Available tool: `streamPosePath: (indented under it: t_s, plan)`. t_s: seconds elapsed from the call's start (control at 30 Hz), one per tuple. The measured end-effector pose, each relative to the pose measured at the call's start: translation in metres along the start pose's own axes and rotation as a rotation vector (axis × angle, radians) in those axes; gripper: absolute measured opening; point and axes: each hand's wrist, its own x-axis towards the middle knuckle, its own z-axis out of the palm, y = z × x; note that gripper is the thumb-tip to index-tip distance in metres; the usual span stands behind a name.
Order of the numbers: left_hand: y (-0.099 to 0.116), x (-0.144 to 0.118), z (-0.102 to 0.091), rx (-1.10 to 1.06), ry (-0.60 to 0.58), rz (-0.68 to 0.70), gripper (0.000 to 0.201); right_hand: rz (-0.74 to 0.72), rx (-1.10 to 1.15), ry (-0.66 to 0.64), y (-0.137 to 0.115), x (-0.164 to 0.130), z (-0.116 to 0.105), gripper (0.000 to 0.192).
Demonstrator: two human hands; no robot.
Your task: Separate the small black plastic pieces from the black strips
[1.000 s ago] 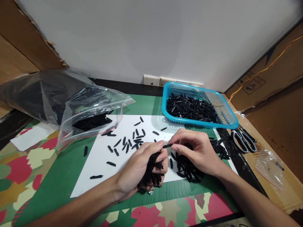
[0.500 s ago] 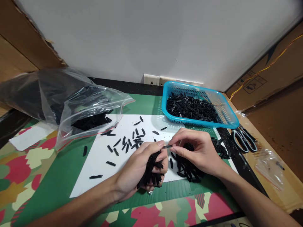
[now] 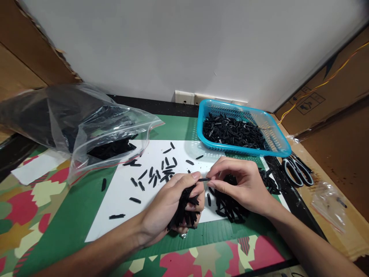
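My left hand (image 3: pixel 178 196) is closed round a bundle of thin black strips (image 3: pixel 184 211), whose ends stick out below the fingers. Between its thumb and forefinger it also pinches one end of a single black strip (image 3: pixel 205 179). The other end of that strip is between the thumb and fingertips of my right hand (image 3: pixel 239 182). A heap of black strips (image 3: pixel 230 209) lies under my right hand, partly covered by it. Loose black strips (image 3: pixel 154 175) are scattered over a white sheet (image 3: pixel 106 207) left of my hands.
Behind my right hand stands a blue plastic basket (image 3: pixel 245 148) filled with small black pieces. An open clear zip bag (image 3: pixel 115 130) with black contents lies at the left. Scissors (image 3: pixel 296 173) and a small clear bag (image 3: pixel 328 207) lie at the right, near cardboard. A wall with sockets (image 3: pixel 184 98) closes the back.
My right hand has shifted very slightly right, and a little more of the single strip shows between my hands. My left hand keeps its hold on the bundle.
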Motion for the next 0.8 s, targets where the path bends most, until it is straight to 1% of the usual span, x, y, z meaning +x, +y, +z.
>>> streamPosePath:
  t_s: [0.3,0.37,0.5,0.67,0.8]
  plan:
    - [-0.0005,-0.0012,0.0007,0.022,0.006,0.013,0.047,-0.001,0.017,0.0,-0.0016,0.0004,0.0002,0.005]
    - [-0.0008,-0.0011,0.0005,0.016,0.005,0.024,0.046,0.033,0.028,0.009,-0.0017,0.0005,0.0006,0.007]
    - [-0.0007,-0.0008,-0.0004,-0.022,0.019,0.021,0.046,0.148,0.05,0.031,-0.002,0.0009,0.0022,0.013]
    - [-0.0003,-0.0005,-0.0002,-0.021,0.024,0.026,0.047,0.24,0.261,0.011,-0.0016,0.0017,0.0056,0.018]
    - [-0.0006,-0.0005,0.0016,0.029,0.026,0.07,0.046,0.284,0.351,0.016,-0.0009,0.0029,0.0092,0.023]
